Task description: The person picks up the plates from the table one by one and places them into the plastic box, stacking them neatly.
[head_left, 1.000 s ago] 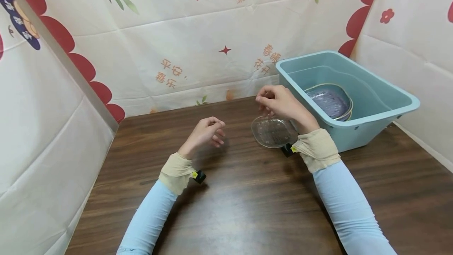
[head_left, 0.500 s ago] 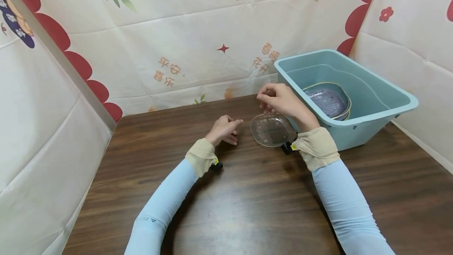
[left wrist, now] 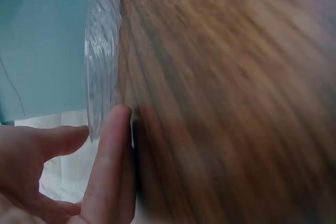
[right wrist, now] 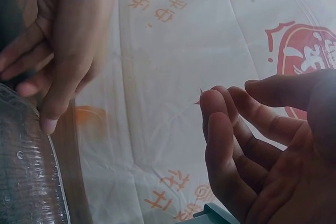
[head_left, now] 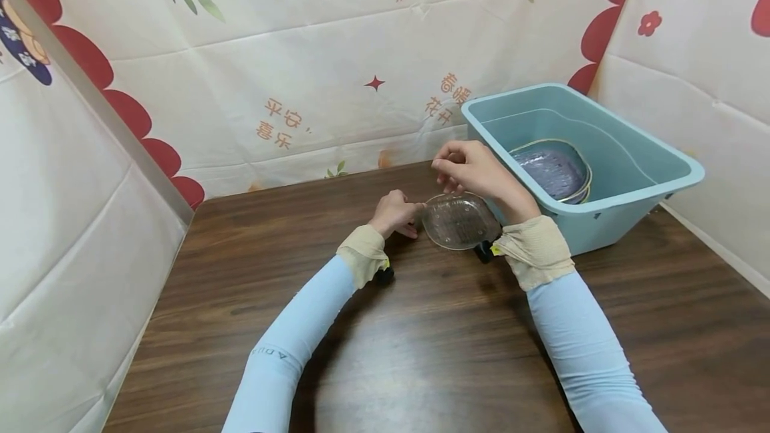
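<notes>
A clear, shallow dish with a rippled surface [head_left: 460,222] lies on the wooden table, left of the blue tub. My left hand [head_left: 397,212] is at its left edge. In the left wrist view the thumb [left wrist: 71,139] meets the rim of the dish [left wrist: 102,51], and the fingers reach beneath it close to the tabletop, pinching the edge. Above the dish's far side hovers my right hand [head_left: 472,169], its fingers loosely curled around nothing. The right wrist view shows the same right hand [right wrist: 262,145] apart from the dish [right wrist: 29,166].
The light blue tub [head_left: 637,196] stands at the right rear of the table [head_left: 271,266]. Inside it are stacked purplish dishes with gold rims [head_left: 550,172]. A printed white cloth [head_left: 337,52] hangs behind the table and along both sides.
My left hand has moved right, from over the bare table to the dish's left edge, and now pinches it. The right hand has stayed nearly still above the dish.
</notes>
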Demonstrator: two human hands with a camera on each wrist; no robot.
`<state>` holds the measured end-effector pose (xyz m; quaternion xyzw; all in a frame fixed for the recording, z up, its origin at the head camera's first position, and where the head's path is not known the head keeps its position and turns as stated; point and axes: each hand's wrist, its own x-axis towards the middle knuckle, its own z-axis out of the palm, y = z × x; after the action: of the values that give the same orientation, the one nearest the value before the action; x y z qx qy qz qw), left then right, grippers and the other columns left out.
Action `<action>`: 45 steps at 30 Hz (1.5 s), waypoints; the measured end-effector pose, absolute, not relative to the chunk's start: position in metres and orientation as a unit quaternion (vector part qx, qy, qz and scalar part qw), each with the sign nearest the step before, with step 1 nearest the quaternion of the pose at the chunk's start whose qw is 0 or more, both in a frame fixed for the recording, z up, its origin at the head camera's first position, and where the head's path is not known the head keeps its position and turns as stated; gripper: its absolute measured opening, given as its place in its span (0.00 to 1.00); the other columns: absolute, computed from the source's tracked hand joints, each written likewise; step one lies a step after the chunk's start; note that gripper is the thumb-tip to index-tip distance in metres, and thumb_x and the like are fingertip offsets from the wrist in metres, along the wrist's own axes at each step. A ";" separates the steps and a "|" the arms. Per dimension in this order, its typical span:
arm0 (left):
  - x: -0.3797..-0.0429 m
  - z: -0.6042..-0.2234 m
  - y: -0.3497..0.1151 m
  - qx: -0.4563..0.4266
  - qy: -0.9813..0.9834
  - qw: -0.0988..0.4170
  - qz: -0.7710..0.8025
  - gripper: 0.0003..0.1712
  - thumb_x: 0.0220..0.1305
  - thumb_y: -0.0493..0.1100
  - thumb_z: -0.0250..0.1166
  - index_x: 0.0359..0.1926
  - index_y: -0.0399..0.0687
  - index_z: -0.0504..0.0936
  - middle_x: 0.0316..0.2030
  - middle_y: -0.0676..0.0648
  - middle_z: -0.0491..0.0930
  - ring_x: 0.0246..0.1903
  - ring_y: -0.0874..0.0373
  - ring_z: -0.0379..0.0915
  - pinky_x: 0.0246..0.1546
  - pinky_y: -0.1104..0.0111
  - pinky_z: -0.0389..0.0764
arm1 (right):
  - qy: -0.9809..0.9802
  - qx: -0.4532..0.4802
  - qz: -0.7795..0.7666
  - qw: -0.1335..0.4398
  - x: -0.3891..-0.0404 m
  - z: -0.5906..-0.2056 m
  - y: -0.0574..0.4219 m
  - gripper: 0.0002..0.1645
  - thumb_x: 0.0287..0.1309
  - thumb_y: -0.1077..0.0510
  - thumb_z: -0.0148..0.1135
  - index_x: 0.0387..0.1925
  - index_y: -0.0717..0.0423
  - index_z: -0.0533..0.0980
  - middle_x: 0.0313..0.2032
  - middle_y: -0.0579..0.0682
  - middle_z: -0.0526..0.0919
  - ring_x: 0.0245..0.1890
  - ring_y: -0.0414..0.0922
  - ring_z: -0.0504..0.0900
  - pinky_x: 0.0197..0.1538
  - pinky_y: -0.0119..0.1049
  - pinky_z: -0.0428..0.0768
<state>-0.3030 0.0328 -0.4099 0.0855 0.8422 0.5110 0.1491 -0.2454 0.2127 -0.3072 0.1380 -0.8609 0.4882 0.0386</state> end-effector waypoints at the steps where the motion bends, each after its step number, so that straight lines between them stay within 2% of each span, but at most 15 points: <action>1: -0.303 -0.410 0.034 0.091 0.842 0.149 0.511 0.17 0.71 0.43 0.66 0.26 0.44 0.72 0.23 0.46 0.74 0.17 0.53 0.83 0.25 0.63 0.91 | -0.860 0.139 0.489 0.037 -0.245 -0.307 0.212 0.11 0.74 0.57 0.60 0.42 0.63 0.78 0.26 0.50 0.85 0.22 0.44 0.84 0.24 0.35 0.85; 5: -0.302 -0.411 0.039 0.109 0.837 0.152 0.514 0.21 0.68 0.35 0.64 0.18 0.46 0.69 0.21 0.44 0.75 0.16 0.53 0.83 0.25 0.62 0.91 | -0.861 0.139 0.488 0.034 -0.246 -0.307 0.212 0.11 0.74 0.57 0.59 0.42 0.62 0.78 0.26 0.50 0.84 0.22 0.44 0.83 0.23 0.35 0.84; 8: -0.302 -0.411 0.042 0.114 0.838 0.151 0.511 0.21 0.64 0.32 0.64 0.16 0.48 0.68 0.20 0.43 0.77 0.15 0.54 0.82 0.24 0.63 0.91 | -0.861 0.139 0.487 0.035 -0.246 -0.307 0.213 0.11 0.74 0.57 0.58 0.42 0.63 0.78 0.25 0.50 0.84 0.21 0.44 0.83 0.23 0.34 0.84; 14: -0.303 -0.411 0.051 0.122 0.866 0.141 0.464 0.23 0.61 0.29 0.65 0.14 0.47 0.67 0.18 0.42 0.81 0.13 0.57 0.83 0.22 0.65 0.90 | -0.863 0.141 0.485 0.035 -0.246 -0.307 0.214 0.10 0.74 0.57 0.59 0.42 0.63 0.78 0.26 0.50 0.84 0.22 0.45 0.84 0.24 0.35 0.84; 18: -0.302 -0.409 0.054 0.123 0.884 0.134 0.432 0.22 0.60 0.28 0.64 0.14 0.47 0.68 0.18 0.40 0.84 0.16 0.55 0.86 0.23 0.67 0.89 | -0.865 0.140 0.481 0.034 -0.247 -0.309 0.213 0.10 0.74 0.57 0.59 0.41 0.62 0.79 0.27 0.51 0.85 0.23 0.47 0.85 0.25 0.36 0.86; 24: -0.302 -0.408 0.054 0.122 0.886 0.133 0.426 0.22 0.61 0.27 0.61 0.14 0.47 0.67 0.17 0.41 0.84 0.16 0.55 0.86 0.23 0.66 0.90 | -0.865 0.143 0.479 0.040 -0.248 -0.311 0.213 0.09 0.74 0.58 0.59 0.40 0.61 0.79 0.27 0.53 0.85 0.24 0.51 0.85 0.26 0.39 0.86; 28: -0.303 -0.408 0.053 0.123 0.880 0.130 0.439 0.17 0.65 0.28 0.58 0.19 0.42 0.73 0.20 0.39 0.84 0.14 0.55 0.84 0.21 0.64 0.89 | -0.867 0.149 0.473 0.042 -0.248 -0.310 0.214 0.10 0.74 0.57 0.59 0.40 0.61 0.79 0.27 0.53 0.85 0.26 0.55 0.86 0.26 0.40 0.86; 32: -0.304 -0.408 0.053 0.123 0.878 0.129 0.444 0.08 0.68 0.28 0.57 0.33 0.35 0.82 0.27 0.37 0.85 0.16 0.52 0.85 0.21 0.64 0.90 | -0.867 0.145 0.476 0.039 -0.247 -0.310 0.215 0.09 0.74 0.57 0.59 0.41 0.61 0.79 0.27 0.52 0.85 0.26 0.56 0.86 0.25 0.38 0.85; 36: -0.305 -0.408 0.052 0.121 0.878 0.125 0.446 0.08 0.70 0.30 0.56 0.41 0.32 0.82 0.33 0.34 0.85 0.17 0.51 0.86 0.21 0.65 0.89 | -0.866 0.144 0.477 0.034 -0.248 -0.311 0.216 0.10 0.74 0.58 0.59 0.41 0.62 0.79 0.28 0.56 0.85 0.24 0.54 0.86 0.25 0.39 0.85; 41: -0.304 -0.408 0.049 0.132 0.891 0.077 0.427 0.09 0.70 0.31 0.55 0.44 0.34 0.82 0.40 0.34 0.86 0.17 0.51 0.86 0.19 0.66 0.88 | -0.868 0.142 0.475 0.033 -0.247 -0.310 0.216 0.10 0.74 0.57 0.59 0.42 0.61 0.80 0.28 0.55 0.86 0.23 0.53 0.86 0.24 0.38 0.86; 45: -0.301 -0.405 0.042 0.146 0.914 0.026 0.377 0.12 0.69 0.33 0.54 0.45 0.38 0.84 0.41 0.38 0.87 0.24 0.51 0.88 0.21 0.69 0.88 | -0.872 0.148 0.465 0.039 -0.245 -0.308 0.215 0.10 0.74 0.57 0.59 0.43 0.61 0.80 0.29 0.56 0.86 0.23 0.50 0.86 0.24 0.38 0.85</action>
<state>-0.3006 0.0425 -0.4045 0.1456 0.9144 0.3767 0.0260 -0.2453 0.2148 -0.3076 0.1479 -0.8722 0.4646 0.0392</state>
